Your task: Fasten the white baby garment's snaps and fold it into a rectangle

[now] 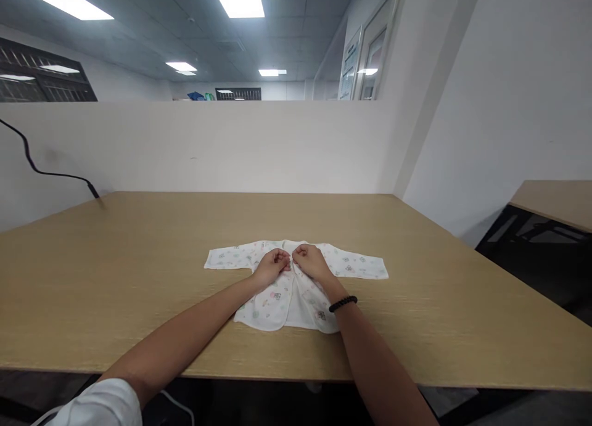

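Note:
A small white baby jacket (272, 303) with a faint coloured print lies spread on the wooden table, its sleeves stretched out to both sides. Its front is parted below the chest, showing the plain inner back. My left hand (272, 267) pinches the left front edge near the neckline. Close beside it, my right hand (312, 262) pinches the opposite front edge, lifting that panel a little. The fingertips of both hands almost meet over the middle of the jacket. Whatever fastening may lie between them is too small to make out.
The wooden table (139, 278) runs back to a low white partition (250, 145). A black cable (60, 174) hangs down to the table's far left corner. A white wall rises at the right, with another table (559, 198) beyond. My right wrist wears a black beaded bracelet (343, 303).

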Tool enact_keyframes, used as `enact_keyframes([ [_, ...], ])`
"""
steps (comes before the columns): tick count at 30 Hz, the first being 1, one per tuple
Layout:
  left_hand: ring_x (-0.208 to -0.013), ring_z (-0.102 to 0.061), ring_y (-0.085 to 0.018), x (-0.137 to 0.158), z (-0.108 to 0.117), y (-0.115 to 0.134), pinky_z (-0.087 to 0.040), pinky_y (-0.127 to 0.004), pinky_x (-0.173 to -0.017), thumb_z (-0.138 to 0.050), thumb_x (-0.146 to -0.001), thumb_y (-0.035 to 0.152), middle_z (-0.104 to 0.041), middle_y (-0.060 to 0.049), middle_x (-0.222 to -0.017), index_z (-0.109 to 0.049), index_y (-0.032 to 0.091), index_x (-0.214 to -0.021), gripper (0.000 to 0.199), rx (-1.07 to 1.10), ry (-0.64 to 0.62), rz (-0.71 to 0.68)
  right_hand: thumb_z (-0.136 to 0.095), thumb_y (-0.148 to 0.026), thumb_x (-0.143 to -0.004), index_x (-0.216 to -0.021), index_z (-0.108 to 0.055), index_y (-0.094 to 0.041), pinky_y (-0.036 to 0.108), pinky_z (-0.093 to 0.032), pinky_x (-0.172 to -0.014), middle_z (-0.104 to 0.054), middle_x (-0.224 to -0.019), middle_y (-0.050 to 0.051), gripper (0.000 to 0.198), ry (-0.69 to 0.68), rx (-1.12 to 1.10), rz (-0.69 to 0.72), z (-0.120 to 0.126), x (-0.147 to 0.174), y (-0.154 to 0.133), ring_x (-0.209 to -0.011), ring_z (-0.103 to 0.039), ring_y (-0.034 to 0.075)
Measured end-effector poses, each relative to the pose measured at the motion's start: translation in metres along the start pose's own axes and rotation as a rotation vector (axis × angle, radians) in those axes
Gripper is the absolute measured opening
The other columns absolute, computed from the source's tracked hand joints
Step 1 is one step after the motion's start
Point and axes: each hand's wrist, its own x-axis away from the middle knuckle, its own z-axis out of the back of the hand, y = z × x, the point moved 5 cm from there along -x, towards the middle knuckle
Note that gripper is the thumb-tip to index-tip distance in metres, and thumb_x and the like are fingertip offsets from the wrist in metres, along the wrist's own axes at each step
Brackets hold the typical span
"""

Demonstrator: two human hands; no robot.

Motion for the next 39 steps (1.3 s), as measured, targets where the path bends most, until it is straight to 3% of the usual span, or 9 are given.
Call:
enact_keyframes([
  [9,-0.062,-0.059,-0.008,0.002,0.002,0.001,-0.051,-0.022,-0.068,-0.075,-0.072,0.02,-0.06,0.002,-0.068,-0.06,0.015,-0.079,0.018,0.028,0.053,0.008,-0.052,-0.012,-0.067,-0.073,-0.064,-0.015,0.019,-0.039,-0.049,-0.061,-0.059,-0.002,0.014,-0.057,-0.144,-0.037,-0.003,-0.001,0.004,-0.05,-0.055,0.011],
  [15,-0.061,-0.059,-0.009,0.003,0.003,0.003,-0.05,-0.021,-0.067,-0.073,-0.073,0.019,-0.06,0.002,-0.067,-0.059,0.016,-0.078,0.016,0.02,0.093,0.017,-0.054,-0.013,-0.068,-0.071,-0.064,-0.016,0.019,-0.04,-0.053,-0.062,-0.061,-0.001,0.011,-0.021,-0.13,0.064,-0.001,0.001,-0.003,-0.057,-0.056,0.012],
  [19,-0.061,-0.057,-0.009,0.003,0.003,0.005,-0.048,-0.021,-0.065,-0.075,-0.07,0.022,-0.059,0.003,-0.067,-0.06,0.016,-0.078,0.018,-0.014,0.07,-0.013,-0.054,-0.015,-0.072,-0.072,-0.065,-0.017,0.02,-0.041,-0.057,-0.065,-0.065,0.0,0.011,-0.051,-0.042,0.112,-0.004,0.003,-0.003,-0.06,-0.057,0.013],
  [25,-0.063,-0.055,-0.01,0.003,0.003,0.007,-0.048,-0.022,-0.067,-0.078,-0.067,0.03,-0.057,0.003,-0.066,-0.06,0.016,-0.077,0.025,-0.017,0.034,-0.04,-0.058,-0.013,-0.071,-0.077,-0.066,-0.018,0.021,-0.041,-0.061,-0.066,-0.07,-0.001,0.011,0.016,0.072,0.176,-0.001,0.004,-0.002,-0.063,-0.059,0.012],
  [33,-0.064,-0.057,-0.01,0.006,0.002,0.011,-0.048,-0.021,-0.066,-0.08,-0.066,0.027,-0.061,0.001,-0.071,-0.061,0.016,-0.079,0.025,-0.011,0.027,-0.022,-0.06,-0.011,-0.072,-0.08,-0.067,-0.018,0.024,-0.048,-0.072,-0.069,-0.08,0.002,0.013,0.06,0.01,0.301,0.001,0.005,-0.009,-0.074,-0.062,0.014],
  [39,-0.065,-0.058,-0.01,0.005,0.002,0.01,-0.048,-0.022,-0.067,-0.08,-0.064,0.025,-0.063,0.0,-0.072,-0.062,0.016,-0.079,0.024,-0.002,0.031,-0.015,-0.057,-0.007,-0.073,-0.093,-0.061,-0.019,0.025,-0.051,-0.073,-0.068,-0.08,0.0,0.024,0.061,-0.062,0.325,-0.001,0.006,-0.008,-0.074,-0.065,0.013],
])
